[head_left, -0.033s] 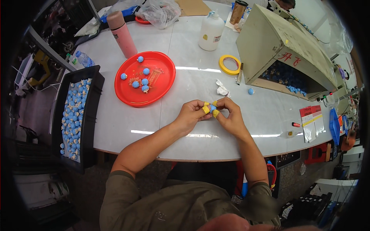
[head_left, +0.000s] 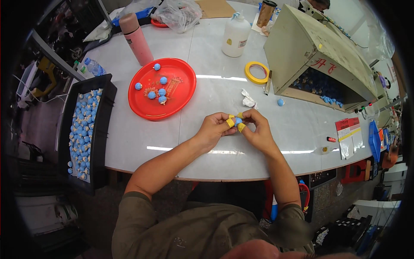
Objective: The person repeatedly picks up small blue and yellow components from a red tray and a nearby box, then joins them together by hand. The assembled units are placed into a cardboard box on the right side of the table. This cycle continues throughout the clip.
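Red characters point(head_left: 324, 64) on beige box point(head_left: 298, 39)

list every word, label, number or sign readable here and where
Beige box: two large red handwritten characters, not copied here
White bottle: labels too small to read
Red tray: tan print, too blurred
Red-topped packets: print too small
Plastic bottle: blue label, too blurred
Pink flask: small mark, unreadable
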Tool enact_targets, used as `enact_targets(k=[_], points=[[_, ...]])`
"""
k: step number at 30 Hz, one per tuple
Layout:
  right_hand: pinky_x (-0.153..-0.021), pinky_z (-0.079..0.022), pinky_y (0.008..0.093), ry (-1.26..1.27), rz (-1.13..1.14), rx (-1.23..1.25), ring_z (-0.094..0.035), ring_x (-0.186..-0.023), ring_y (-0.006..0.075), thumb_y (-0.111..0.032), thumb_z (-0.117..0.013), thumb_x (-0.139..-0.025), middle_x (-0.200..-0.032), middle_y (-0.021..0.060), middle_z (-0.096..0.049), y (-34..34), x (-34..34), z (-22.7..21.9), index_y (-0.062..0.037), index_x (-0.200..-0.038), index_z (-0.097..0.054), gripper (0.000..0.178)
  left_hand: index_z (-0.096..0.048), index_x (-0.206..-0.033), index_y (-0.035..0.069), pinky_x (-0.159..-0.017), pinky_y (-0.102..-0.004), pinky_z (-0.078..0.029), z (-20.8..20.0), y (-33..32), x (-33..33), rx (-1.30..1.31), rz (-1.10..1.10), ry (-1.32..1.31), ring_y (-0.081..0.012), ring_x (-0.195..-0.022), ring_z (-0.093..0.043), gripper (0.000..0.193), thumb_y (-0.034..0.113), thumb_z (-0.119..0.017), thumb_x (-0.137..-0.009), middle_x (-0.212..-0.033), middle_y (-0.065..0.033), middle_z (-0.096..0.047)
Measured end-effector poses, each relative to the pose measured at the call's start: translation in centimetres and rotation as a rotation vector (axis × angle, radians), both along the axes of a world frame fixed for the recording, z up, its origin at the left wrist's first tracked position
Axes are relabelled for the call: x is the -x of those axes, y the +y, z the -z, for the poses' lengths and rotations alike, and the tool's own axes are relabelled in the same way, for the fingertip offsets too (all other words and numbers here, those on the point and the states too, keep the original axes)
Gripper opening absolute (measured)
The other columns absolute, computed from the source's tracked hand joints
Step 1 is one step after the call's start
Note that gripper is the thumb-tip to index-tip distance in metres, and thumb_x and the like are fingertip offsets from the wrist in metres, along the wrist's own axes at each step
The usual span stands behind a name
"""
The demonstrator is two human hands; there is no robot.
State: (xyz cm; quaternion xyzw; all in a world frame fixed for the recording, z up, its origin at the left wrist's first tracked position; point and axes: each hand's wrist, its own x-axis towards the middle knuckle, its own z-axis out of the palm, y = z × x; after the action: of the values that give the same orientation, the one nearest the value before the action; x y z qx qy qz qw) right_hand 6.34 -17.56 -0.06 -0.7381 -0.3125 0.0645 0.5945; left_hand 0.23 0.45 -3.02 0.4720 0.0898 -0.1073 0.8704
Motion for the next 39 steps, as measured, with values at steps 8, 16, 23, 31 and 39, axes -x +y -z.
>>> enact_targets(k=[8, 16, 23, 31, 39], points=[[-0.064, -0.046, 0.0211, 0.288, 0.029, 0.062, -0.055, -0.073, 0.0049, -0.012, -0.072, -0.087, -0.086, 0.0013, -0.062, 0.1, 0.1, 0.7, 0.0022, -0.102, -0.064, 0.022, -0.060, -0.109, 0.003, -0.078, -0.0245, -0.056, -1.6, -0.1, 0.2, 0.001, 0.017, 0.154, -0.0142, -0.092, -0.068, 0.025, 0.027, -0.062, -0.099, -0.104, -0.0068, -0.068], [-0.062, -0.047, 0.0259, 0.363, 0.081, -0.055, -0.056, -0.070, 0.0081, -0.018, -0.062, -0.096, -0.078, 0.0042, -0.062, 1.4, 0.4, 2.4, 0.0003, -0.094, -0.059, 0.019, -0.060, -0.103, 0.002, -0.075, -0.0256, -0.055, -1.9, -0.1, 0.4, -0.087, -0.029, 0.095, -0.0158, -0.086, -0.069, 0.023, 0.025, -0.062, -0.100, -0.099, -0.0097, -0.068], [-0.057, -0.044, 0.0408, 0.216, 0.269, 0.160, -0.058, -0.061, 0.0288, -0.028, -0.055, -0.100, -0.067, 0.0164, -0.060, 2.4, 1.6, 2.3, -0.0014, -0.087, -0.051, 0.030, -0.062, -0.100, 0.002, -0.076, -0.0276, -0.058, -1.2, -1.1, 0.6, -0.117, -0.124, 0.001, -0.0156, -0.084, -0.069, 0.016, 0.018, -0.061, -0.100, -0.096, -0.0098, -0.069], [-0.057, -0.043, 0.0457, 0.153, 0.341, 0.189, -0.060, -0.064, 0.0405, -0.022, -0.051, -0.100, -0.068, 0.0208, -0.060, 3.1, 2.5, 1.9, -0.0018, -0.083, -0.047, 0.027, -0.062, -0.099, -0.001, -0.079, -0.0306, -0.059, -0.5, -1.3, 0.6, -0.153, -0.127, -0.034, -0.0156, -0.086, -0.068, 0.015, 0.014, -0.061, -0.099, -0.097, -0.0100, -0.068], [-0.056, -0.043, 0.0444, 0.152, 0.337, 0.143, -0.058, -0.060, 0.0374, -0.018, -0.051, -0.098, -0.067, 0.0219, -0.058, 3.0, 2.4, 2.5, -0.0007, -0.084, -0.047, 0.022, -0.063, -0.098, -0.001, -0.080, -0.0323, -0.060, -1.0, -1.4, 0.6, -0.152, -0.095, -0.037, -0.0161, -0.088, -0.068, 0.014, 0.013, -0.061, -0.099, -0.097, -0.0101, -0.068]])
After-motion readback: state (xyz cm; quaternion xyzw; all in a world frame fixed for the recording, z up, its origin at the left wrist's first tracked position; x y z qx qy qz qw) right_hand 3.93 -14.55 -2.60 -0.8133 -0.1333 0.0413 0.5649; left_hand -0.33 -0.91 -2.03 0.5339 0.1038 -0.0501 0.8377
